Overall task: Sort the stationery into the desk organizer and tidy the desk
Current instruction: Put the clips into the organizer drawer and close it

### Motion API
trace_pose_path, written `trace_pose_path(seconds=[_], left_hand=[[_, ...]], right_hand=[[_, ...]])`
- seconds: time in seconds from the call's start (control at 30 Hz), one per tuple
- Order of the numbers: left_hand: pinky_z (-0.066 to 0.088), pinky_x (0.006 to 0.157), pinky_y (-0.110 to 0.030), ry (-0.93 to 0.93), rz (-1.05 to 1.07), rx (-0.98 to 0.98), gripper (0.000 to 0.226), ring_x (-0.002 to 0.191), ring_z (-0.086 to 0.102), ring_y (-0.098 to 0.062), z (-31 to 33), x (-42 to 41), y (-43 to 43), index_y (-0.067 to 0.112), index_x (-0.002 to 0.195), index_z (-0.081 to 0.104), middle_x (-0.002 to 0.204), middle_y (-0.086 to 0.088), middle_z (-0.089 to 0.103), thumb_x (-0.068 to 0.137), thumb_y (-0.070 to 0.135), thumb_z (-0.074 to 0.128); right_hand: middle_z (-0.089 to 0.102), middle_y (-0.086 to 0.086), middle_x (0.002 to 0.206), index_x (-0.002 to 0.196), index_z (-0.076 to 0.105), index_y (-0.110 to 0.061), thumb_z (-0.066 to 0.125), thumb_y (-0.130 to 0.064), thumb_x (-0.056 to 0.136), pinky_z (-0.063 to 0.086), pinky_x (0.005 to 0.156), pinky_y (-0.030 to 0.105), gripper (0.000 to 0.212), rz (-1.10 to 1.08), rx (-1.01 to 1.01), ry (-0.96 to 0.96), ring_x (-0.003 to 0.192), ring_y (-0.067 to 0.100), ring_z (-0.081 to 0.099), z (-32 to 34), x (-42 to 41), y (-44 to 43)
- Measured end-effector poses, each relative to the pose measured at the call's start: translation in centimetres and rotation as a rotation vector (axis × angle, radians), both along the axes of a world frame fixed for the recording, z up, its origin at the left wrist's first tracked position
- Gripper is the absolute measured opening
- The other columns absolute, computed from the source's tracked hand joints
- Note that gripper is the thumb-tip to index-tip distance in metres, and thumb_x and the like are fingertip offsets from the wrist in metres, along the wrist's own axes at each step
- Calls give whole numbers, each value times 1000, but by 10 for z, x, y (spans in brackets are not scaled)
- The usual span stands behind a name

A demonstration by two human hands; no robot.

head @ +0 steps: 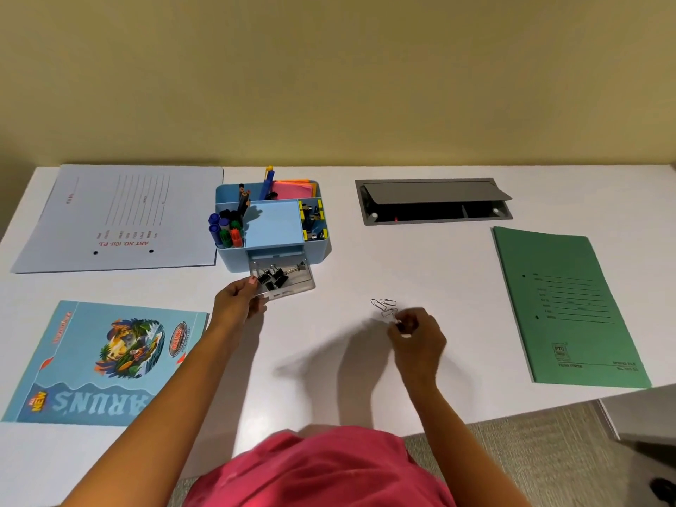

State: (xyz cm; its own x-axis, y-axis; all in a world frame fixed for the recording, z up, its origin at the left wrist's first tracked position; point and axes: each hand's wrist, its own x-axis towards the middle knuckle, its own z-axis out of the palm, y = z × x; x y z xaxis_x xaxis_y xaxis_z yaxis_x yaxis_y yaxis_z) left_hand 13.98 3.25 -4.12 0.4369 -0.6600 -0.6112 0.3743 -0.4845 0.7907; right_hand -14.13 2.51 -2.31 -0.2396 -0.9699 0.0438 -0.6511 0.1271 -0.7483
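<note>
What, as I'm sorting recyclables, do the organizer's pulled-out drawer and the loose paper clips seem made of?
The drawer: clear, glossy plastic, apparently; the desk shows through it. The paper clips: thin bent wire, silvery, likely bare metal.

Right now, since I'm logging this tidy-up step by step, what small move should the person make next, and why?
Probably finish pinching up the silver wire paper clips lying loose on the white desk with the right hand, then carry them to the clear plastic drawer of the light blue desk organizer: the left hand holds that drawer pulled open, with black binder clips already inside.
</note>
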Motion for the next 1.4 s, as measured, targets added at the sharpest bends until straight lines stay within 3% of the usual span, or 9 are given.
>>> trace_pose_path(seconds=[0.1,0.3,0.53,0.73,0.8,0.87,0.97,1.17,1.4], left_hand=[[53,77,-29,8,-3,-6,29,86,62,-27,2,0,1,2,116,59,100,-14,64,97,22,51],[51,92,-43,32,15,-5,23,70,58,-26,4,2,0,1,109,60,83,-11,64,96,19,53],[52,90,-43,73,-11,-15,29,68,57,-23,6,4,1,-2,114,59,91,-15,64,95,18,54],[53,90,-41,97,15,-3,29,75,57,-25,6,4,0,-3,114,59,90,-16,63,95,19,55],[53,84,-38,95,53,-16,19,84,53,-26,11,-1,3,4,99,61,92,-15,59,95,22,54],[53,80,-39,58,74,0,27,80,47,-24,13,-5,5,14,80,53,81,-9,50,98,33,47],[52,73,-42,116,93,30,39,66,42,-22,11,-7,8,17,77,44,72,-7,38,100,45,30],[31,56,-33,-4,42,0,39,61,28,-13,6,-11,7,21,68,33,68,-1,24,100,38,18],[34,61,-33,197,156,76,32,59,32,-16,14,-11,3,16,72,38,68,-5,30,98,21,21]], right_hand=[[62,4,77,77,63,-10,69,7,66,35,64,3,22,157,-140,-124,69,-6,55,21,49,-10],[57,3,92,88,62,-9,66,4,79,49,73,18,17,510,-97,-156,79,11,56,30,127,-27],[57,9,101,94,62,-5,62,5,85,47,81,19,14,598,-11,-29,92,18,55,25,161,-41],[60,6,95,91,62,-8,57,13,79,48,78,22,25,502,-201,-70,90,15,56,13,150,-39],[60,6,90,89,63,-7,55,16,73,47,74,23,29,396,-266,-104,85,18,56,8,142,-36],[58,3,88,88,62,-11,53,16,66,43,74,17,36,274,-181,-121,80,15,54,5,135,-33],[60,4,86,88,60,-13,49,17,62,37,68,9,41,164,5,-210,73,9,51,-3,127,-27],[65,-5,84,94,58,-16,48,10,74,41,66,5,34,113,330,-341,76,5,59,-2,129,-28],[66,-12,80,101,56,-16,49,6,79,48,72,22,32,128,411,-389,77,5,59,1,137,-32]])
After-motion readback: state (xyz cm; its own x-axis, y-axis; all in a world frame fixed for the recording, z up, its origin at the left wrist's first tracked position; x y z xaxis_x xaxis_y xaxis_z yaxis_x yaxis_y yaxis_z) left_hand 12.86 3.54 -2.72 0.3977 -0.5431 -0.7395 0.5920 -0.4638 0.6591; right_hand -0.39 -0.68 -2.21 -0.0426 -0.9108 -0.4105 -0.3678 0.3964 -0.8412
